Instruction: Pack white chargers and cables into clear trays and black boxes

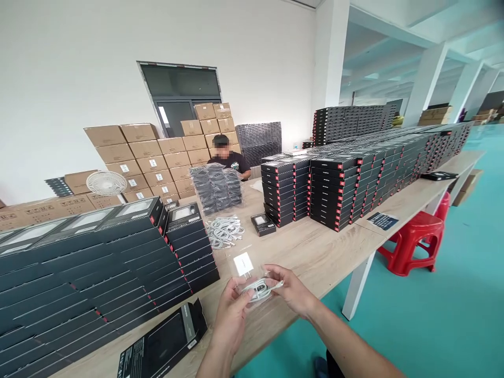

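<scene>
A coiled white cable (259, 289) is between my hands, over the front of the table, with clear plastic film around it. My left hand (232, 312) is closed, its thumb pressed on the coil and the film. My right hand (293, 291) pinches the coil's right side, where a white plug end sticks out. Just beyond my fingers lies a white power adapter (243, 264) with metal prongs, in a clear plastic bag. A black box (167, 341) with one flap open lies left of my left hand. Farther back is a pile of loose white cables (224, 232).
Stacks of black boxes stand at left (98, 278) and right (331, 194). A small box (263, 224) and bagged dark items (216, 189) lie ahead. A co-worker (226, 155) sits across the table. A red stool (413, 241) stands at right.
</scene>
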`<action>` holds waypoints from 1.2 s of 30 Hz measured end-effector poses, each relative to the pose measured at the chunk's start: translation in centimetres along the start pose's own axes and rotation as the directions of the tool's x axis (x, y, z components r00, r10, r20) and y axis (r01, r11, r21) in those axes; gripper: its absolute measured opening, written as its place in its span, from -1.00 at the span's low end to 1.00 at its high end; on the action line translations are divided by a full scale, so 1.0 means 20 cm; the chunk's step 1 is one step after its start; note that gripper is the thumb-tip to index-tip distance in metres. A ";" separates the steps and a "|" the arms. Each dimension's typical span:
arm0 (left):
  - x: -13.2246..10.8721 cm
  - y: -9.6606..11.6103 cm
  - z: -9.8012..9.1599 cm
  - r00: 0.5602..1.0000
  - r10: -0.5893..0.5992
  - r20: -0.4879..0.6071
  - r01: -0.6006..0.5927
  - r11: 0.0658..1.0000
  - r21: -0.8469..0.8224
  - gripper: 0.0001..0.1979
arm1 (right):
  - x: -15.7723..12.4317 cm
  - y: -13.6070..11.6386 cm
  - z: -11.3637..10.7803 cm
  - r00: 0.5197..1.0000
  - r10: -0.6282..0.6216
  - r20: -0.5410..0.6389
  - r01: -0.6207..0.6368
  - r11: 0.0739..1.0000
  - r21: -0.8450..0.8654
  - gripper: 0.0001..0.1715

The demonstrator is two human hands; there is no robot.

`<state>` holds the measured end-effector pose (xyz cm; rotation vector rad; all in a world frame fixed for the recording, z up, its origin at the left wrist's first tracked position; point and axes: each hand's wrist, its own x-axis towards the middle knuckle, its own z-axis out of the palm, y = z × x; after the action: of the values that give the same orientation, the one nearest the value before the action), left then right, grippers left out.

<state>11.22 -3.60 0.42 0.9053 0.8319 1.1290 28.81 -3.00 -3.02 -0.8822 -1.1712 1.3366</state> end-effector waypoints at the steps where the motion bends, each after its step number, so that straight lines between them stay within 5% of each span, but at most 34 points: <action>1: 0.00 0.00 0.01 1.000 0.005 -0.002 -0.005 1.000 0.011 -0.62 | 0.01 0.01 0.02 0.999 -0.022 -0.048 0.021 1.000 -0.022 -0.43; 6: 0.02 -0.05 0.05 0.984 0.104 -0.142 -0.090 0.991 0.097 -0.71 | 0.04 0.07 0.10 0.969 -0.149 -0.195 0.124 0.984 -0.131 -0.60; 10: 0.04 -0.04 0.05 0.960 0.142 -0.241 -0.121 0.988 0.098 -0.70 | 0.04 0.05 0.13 0.980 -0.130 -0.152 0.114 0.987 -0.109 -0.62; 15: -0.02 0.05 0.04 0.992 0.042 -0.115 -0.045 0.999 -0.018 -0.44 | 0.00 -0.02 0.13 0.992 -0.090 -0.083 0.085 0.994 -0.067 -0.55; 19: -0.05 0.08 0.07 0.994 0.072 -0.083 -0.082 0.988 -0.127 -0.33 | -0.02 -0.05 0.16 0.989 -0.138 -0.062 0.134 0.989 -0.063 -0.44; 23: -0.06 0.10 0.07 0.995 0.092 -0.046 -0.099 0.979 -0.178 -0.28 | -0.05 -0.10 0.19 0.910 -0.323 -0.261 0.290 0.944 -0.156 -0.51; 29: -0.09 0.12 0.08 0.993 0.099 0.072 -0.079 0.969 -0.232 -0.35 | -0.09 -0.20 0.24 0.801 -0.509 -0.315 0.392 0.844 -0.366 -0.84; 36: -0.13 0.15 0.07 0.997 0.050 0.061 -0.032 0.964 -0.264 -0.33 | -0.10 -0.22 0.30 0.751 -0.586 -0.305 0.401 0.771 -0.495 -0.65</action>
<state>10.82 -5.77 4.01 0.7371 0.5936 1.2060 24.46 -6.20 2.43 -0.9981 -1.2141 0.4079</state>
